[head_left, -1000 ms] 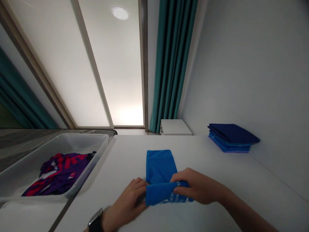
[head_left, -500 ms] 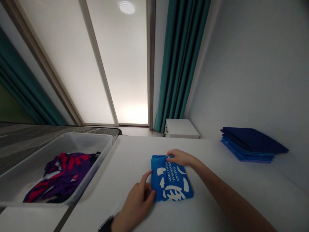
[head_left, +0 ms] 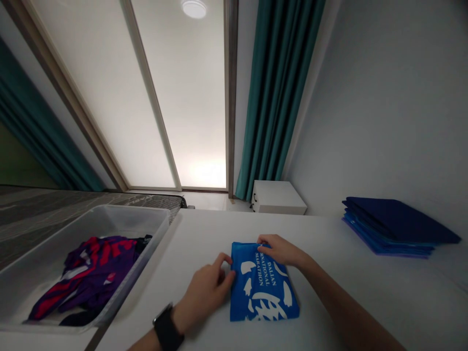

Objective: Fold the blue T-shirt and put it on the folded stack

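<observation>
A folded blue cloth [head_left: 261, 304] with white lettering reading "DALIAN ...RNATIONAL MARATHON" and white brush-like shapes lies flat on the white table. My left hand [head_left: 208, 282], with a black watch on its wrist, has thumb and forefinger closed at the cloth's left edge. At the far edge, my right hand [head_left: 280, 249] grips the cloth with fingers bent over it. Its fingertips partly cover the print. The underside of the cloth is hidden.
To the left, a translucent plastic bin [head_left: 161, 229] holds a crumpled purple and red garment [head_left: 106, 263]. A stack of flat dark blue items [head_left: 398, 222] sits at the right by the wall. Behind the table stand a small white cabinet [head_left: 280, 195] and a teal curtain [head_left: 280, 97].
My left hand has shifted slightly up along the cloth's left edge, and more of the watch shows. The near edge of the cloth looks straighter. My right hand stays at the far edge.
</observation>
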Tool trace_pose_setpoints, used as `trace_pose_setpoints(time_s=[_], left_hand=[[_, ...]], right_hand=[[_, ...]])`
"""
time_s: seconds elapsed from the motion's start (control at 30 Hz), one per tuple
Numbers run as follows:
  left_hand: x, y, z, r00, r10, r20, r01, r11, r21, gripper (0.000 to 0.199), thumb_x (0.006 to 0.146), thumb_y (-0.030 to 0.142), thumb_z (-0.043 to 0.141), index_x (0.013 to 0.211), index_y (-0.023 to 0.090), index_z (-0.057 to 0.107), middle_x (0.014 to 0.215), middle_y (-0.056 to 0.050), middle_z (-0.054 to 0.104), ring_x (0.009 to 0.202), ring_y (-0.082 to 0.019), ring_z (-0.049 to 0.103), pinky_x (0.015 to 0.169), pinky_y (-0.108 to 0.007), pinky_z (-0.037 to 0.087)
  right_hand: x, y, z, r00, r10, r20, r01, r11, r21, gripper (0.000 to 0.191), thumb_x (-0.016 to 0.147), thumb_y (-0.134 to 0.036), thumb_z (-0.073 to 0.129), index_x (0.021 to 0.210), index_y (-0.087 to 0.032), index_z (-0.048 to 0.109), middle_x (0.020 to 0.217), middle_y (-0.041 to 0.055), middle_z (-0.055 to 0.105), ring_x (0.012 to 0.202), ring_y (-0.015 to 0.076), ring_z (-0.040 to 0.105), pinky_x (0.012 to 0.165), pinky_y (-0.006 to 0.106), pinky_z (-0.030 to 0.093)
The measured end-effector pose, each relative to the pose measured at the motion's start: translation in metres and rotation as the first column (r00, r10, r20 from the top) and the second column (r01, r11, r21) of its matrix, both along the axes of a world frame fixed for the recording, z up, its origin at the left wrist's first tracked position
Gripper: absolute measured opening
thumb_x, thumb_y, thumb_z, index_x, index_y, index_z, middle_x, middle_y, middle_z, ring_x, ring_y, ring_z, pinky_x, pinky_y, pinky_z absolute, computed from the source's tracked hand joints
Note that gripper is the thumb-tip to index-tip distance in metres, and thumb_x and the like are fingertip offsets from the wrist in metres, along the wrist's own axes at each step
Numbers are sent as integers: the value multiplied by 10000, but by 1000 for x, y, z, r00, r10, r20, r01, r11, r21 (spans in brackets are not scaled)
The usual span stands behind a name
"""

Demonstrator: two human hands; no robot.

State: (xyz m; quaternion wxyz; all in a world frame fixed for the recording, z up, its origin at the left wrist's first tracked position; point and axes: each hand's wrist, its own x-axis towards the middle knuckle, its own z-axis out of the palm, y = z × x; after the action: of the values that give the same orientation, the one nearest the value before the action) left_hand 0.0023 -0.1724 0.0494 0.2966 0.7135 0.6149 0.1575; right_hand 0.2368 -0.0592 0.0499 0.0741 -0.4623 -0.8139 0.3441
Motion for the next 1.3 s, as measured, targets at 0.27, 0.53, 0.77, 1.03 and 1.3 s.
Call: trace_pose_setpoints(time_s=[0.27, 0.53, 0.77, 1.03, 1.3], left_hand=[[1, 68, 0, 995, -39, -90, 47, 996, 81, 306, 933, 440, 425, 1024, 224, 621, 800, -22, 681, 742, -207, 625, 617, -277, 369], [2, 69, -3, 997, -44, -66, 46, 998, 32, 286, 899, 447, 489, 961, 211, 637, 856, -38, 691, 778, -214, 628, 637, -283, 389], [2, 68, 5, 994, -79, -78, 83, 995, 51, 257, 916, 423, 448, 898, 206, 585, 901, -56, 688, 819, -223, 619, 673, -294, 405], [0, 68, 15, 992, -125, -22, 126, 990, 66, 213, 924, 388, 437, 916, 208, 549, 911, -56, 666, 815, -214, 609, 691, -297, 420], [1, 66, 16, 977, -138, -164, 136, 990, -21, 325, 943, 492, 389, 983, 206, 539, 904, -69, 690, 803, -241, 642, 679, -312, 415]], right_hand=[[-1, -2, -1, 1000, 12, -20, -10, 997, 70, 200, 918, -310, 518, 921, -177, 668, 930, 45, 711, 861, 177, 641, 739, 253, 438], [-7, -9, -4, 952, -70, 298, -23, 955, 296, 367, 1024, -345, 331, 917, -180, 640, 957, 92, 710, 878, 207, 651, 760, 287, 429], [-12, -9, -4, 921, -59, 385, -67, 949, 307, 406, 1040, -330, 285, 931, -178, 645, 959, 98, 718, 869, 218, 672, 742, 290, 449], [-9, -5, -9, 923, -42, 383, -97, 937, 336, 403, 1042, -336, 271, 938, -189, 632, 931, 94, 723, 843, 219, 683, 719, 287, 447], [-5, -4, -12, 928, -21, 372, -119, 930, 349, 403, 1047, -352, 249, 943, -196, 605, 922, 91, 722, 839, 214, 682, 710, 282, 435]])
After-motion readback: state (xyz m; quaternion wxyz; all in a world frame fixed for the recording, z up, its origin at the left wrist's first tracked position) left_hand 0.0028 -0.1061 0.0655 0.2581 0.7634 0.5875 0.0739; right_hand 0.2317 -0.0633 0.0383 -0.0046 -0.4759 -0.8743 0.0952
